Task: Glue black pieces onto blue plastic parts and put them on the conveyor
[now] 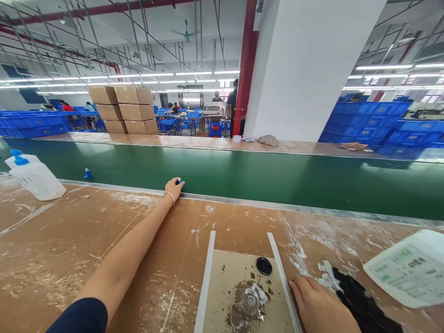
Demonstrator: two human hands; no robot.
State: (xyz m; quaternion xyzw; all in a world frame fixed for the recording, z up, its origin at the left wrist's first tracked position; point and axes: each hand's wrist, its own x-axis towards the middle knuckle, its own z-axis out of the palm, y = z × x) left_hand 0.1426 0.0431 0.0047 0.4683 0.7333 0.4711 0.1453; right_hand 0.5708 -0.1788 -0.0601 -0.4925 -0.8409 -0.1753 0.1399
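Note:
My left hand (174, 187) reaches out to the near edge of the green conveyor belt (215, 169), fingers closed on a small blue part (179, 181) that they mostly cover. A similar small blue part (87, 173) stands on the belt farther left. My right hand (321, 305) rests on the bench beside a taped-down cardboard sheet (222, 277), fingers lying loosely forward with nothing visible in them. On the stained, wet sheet are a round black cap (264, 266) and a small clear round piece (250, 301) surrounded by liquid.
A white bottle with a blue top (38, 175) stands leftward on the brown bench (138, 277). Another labelled white bottle (411, 268) and a black cloth (364, 300) lie right. Beyond the belt are cardboard boxes (135, 111), blue crates (367, 120), a white pillar (298, 69) and people.

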